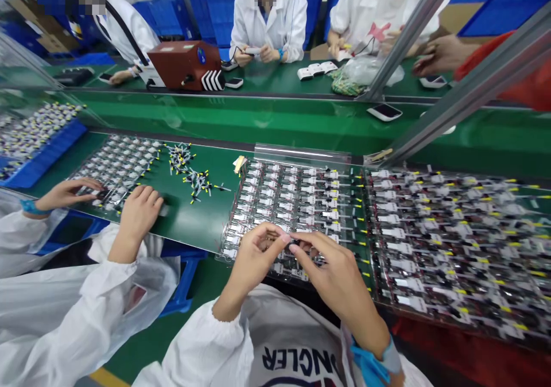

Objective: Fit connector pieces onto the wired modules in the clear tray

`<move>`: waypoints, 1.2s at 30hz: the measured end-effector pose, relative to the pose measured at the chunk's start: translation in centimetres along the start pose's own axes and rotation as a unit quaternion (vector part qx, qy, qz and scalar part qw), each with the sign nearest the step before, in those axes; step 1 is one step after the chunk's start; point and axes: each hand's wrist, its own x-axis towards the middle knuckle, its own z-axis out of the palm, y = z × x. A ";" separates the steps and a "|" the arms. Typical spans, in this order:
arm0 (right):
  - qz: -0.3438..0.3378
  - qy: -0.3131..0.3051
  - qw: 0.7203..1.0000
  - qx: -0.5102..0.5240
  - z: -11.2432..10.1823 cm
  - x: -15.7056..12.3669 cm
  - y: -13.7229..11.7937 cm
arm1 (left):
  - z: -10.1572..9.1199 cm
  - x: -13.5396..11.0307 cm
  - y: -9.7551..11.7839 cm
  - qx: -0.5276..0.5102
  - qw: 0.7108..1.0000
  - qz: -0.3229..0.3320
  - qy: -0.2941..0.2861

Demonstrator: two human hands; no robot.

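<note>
My left hand [253, 260] and my right hand [336, 266] meet over the near part of a clear plastic tray [262, 194]. Fingertips of both are pinched together around a small dark part [295, 242], mostly covered, so its kind does not show. Beneath and beyond lie rows of small white pieces [289, 183] with thin leads. Along the tray's right side, slim sticks with black and yellow ends [359, 206] point outward. A blue band [370, 367] circles my right wrist.
On my right, another tray [430, 232] is packed with similar pieces. Loose yellow-tipped parts [196, 180] lie left on the green table [185, 217]. A co-worker's hands [140, 215] work at a further tray there. A metal post [430, 100] slants across the right.
</note>
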 end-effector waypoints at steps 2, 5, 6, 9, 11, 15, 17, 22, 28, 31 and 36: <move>0.017 0.007 1.000 -0.002 -0.3 0.0 0.3 | -0.3 0.6 0.1 0.086 0.995 0.039 -0.045; 0.052 0.031 0.998 -0.033 -0.7 0.0 1.3 | -1.0 1.8 -0.3 0.321 0.933 0.138 -0.085; 0.064 0.036 0.996 -0.046 -0.8 0.0 1.7 | -1.3 2.2 -0.7 0.403 0.894 0.166 -0.099; 0.095 0.032 0.992 -0.073 -1.1 -0.2 2.9 | -1.9 3.3 -2.1 0.570 0.777 0.213 -0.160; 0.111 0.023 0.990 -0.083 -1.1 -0.3 3.5 | -2.2 3.8 -2.9 0.611 0.732 0.232 -0.194; 0.099 0.007 0.990 -0.103 -0.4 -0.2 4.1 | -2.8 4.6 -3.3 0.635 0.689 0.269 -0.224; 0.086 0.003 0.990 -0.116 0.1 -0.1 4.2 | -3.1 5.0 -3.1 0.643 0.669 0.287 -0.236; 0.084 -0.027 0.988 -0.130 0.9 0.2 3.9 | -3.4 5.7 -2.8 0.656 0.643 0.311 -0.246; 0.010 -0.073 0.994 -0.081 2.1 0.4 3.4 | -3.7 7.2 -2.7 0.650 0.622 0.331 -0.284; 0.011 -0.093 0.991 -0.091 2.4 0.4 3.7 | -3.8 7.9 -2.5 0.651 0.596 0.353 -0.311; 0.016 -0.105 0.984 -0.145 2.5 0.3 4.2 | -3.8 8.0 -2.2 0.637 0.609 0.368 -0.296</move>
